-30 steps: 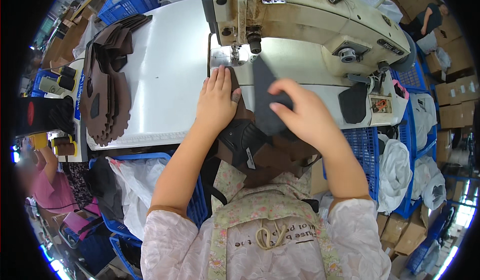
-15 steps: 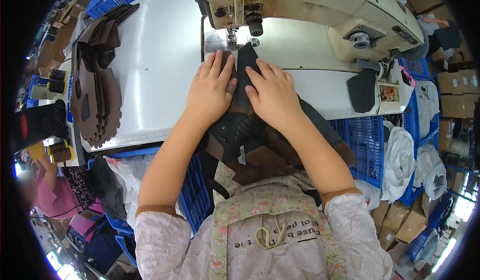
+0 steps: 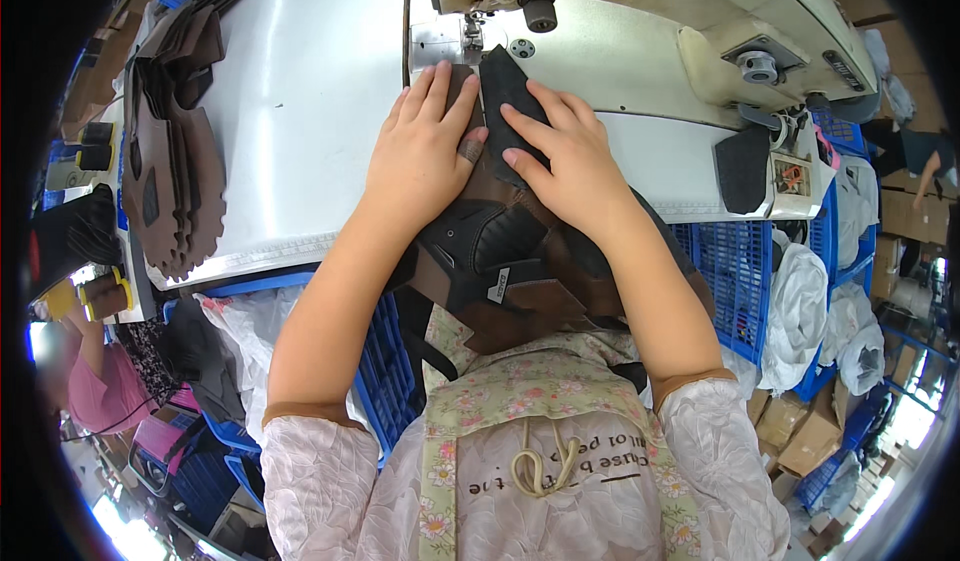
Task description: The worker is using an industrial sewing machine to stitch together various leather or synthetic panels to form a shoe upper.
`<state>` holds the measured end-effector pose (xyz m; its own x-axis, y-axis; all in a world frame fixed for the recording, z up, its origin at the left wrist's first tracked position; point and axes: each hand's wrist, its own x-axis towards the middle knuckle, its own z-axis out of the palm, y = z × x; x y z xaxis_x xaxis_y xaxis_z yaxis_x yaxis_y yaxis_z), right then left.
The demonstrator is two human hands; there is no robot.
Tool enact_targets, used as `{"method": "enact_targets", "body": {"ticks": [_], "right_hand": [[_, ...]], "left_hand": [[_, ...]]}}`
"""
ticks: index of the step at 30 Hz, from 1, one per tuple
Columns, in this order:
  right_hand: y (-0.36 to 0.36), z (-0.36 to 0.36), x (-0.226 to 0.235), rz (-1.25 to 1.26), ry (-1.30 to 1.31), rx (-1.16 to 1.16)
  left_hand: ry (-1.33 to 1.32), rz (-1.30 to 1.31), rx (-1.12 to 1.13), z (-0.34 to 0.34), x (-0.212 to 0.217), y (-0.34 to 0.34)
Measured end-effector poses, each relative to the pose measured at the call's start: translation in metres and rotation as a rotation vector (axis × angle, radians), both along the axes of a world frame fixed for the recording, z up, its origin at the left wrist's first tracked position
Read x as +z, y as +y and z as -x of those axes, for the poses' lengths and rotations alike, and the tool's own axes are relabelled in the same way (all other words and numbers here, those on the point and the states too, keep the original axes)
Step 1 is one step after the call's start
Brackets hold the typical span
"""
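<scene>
My left hand (image 3: 422, 156) lies palm down, fingers stretched out, on a brown leather-like piece (image 3: 462, 79) just in front of the sewing machine's presser foot (image 3: 472, 36). My right hand (image 3: 572, 161) rests with spread fingers on a black pointed panel (image 3: 502, 86) beside it. Both pieces seem part of a brown and black stitched work (image 3: 500, 236), perhaps a shoe upper, which hangs over the table edge toward my apron. A small pale label (image 3: 497, 286) shows on it. The needle tip and the underside of the work are hidden.
A stack of brown cut pieces (image 3: 175, 151) lies on the left of the white table (image 3: 290, 141). The machine's arm (image 3: 690, 11) spans the far side. At right lie a black piece (image 3: 742, 171) and a small tray (image 3: 792, 183). Blue crates (image 3: 732, 281) stand below.
The view has shifted, so the machine and table sit higher in it. Both hands stay flat on the work, about as close to the presser foot as before.
</scene>
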<state>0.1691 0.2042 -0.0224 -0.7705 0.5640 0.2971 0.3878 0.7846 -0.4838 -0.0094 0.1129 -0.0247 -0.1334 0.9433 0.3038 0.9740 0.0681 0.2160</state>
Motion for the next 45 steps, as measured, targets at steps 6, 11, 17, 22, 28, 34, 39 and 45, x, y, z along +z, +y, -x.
{"method": "enact_targets", "body": {"ticks": [6,11,17,22,28,34,39,45], "right_hand": [[-0.003,0.0,0.001,-0.011,-0.041,-0.012],[-0.003,0.001,0.003,-0.056,-0.004,0.0],[-0.003,0.002,0.003,-0.035,-0.01,0.014],[-0.004,0.003,0.008,-0.026,-0.031,0.008],[0.0,0.012,0.006,-0.088,-0.022,-0.026],[0.005,0.02,0.004,-0.084,-0.022,-0.044],[0.009,0.025,0.003,-0.11,-0.036,-0.048],[0.013,0.03,0.003,-0.112,-0.03,-0.057]], "left_hand": [[0.012,-0.044,-0.002,0.0,-0.002,0.001],[0.029,-0.007,0.0,0.001,-0.001,0.002],[-0.004,-0.01,-0.004,0.0,0.001,0.001],[-0.057,-0.041,-0.011,0.002,0.0,0.004],[-0.037,-0.038,-0.025,0.012,-0.001,0.013],[0.001,-0.002,0.001,0.019,0.0,0.021],[-0.015,0.02,0.014,0.023,0.001,0.025],[-0.005,-0.005,-0.023,0.03,0.0,0.033]]}}
